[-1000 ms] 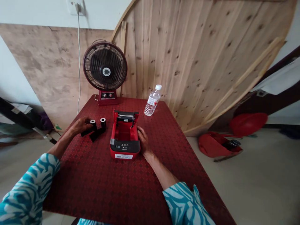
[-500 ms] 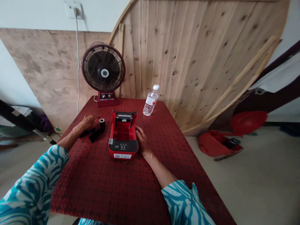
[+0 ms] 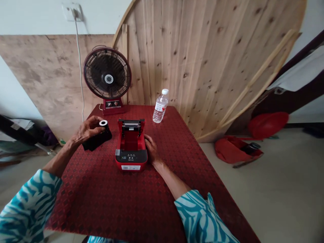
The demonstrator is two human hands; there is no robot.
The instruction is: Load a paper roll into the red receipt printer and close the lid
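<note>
A small red and black printer (image 3: 131, 158) stands on the table with its lid raised and its red inner bay showing. My right hand (image 3: 152, 148) is curled against its right side, the fingertips partly hidden. To the left of the printer, my left hand (image 3: 88, 130) is closed round a black roll (image 3: 104, 129) with a pale ring at its upper end. Black material (image 3: 97, 140) hangs below that hand; whether it is the roll's loose end or a separate piece, I cannot tell.
A red patterned cloth (image 3: 106, 202) covers the table. At its back stand a dark red fan (image 3: 108, 79) and a clear water bottle (image 3: 160, 107). A large wooden board (image 3: 202, 67) leans behind. To the right, a red bag (image 3: 227, 152) lies on the floor.
My left hand has taken hold of the black roll and raised it with the black material. The right hand stays at the printer. The view has shifted slightly.
</note>
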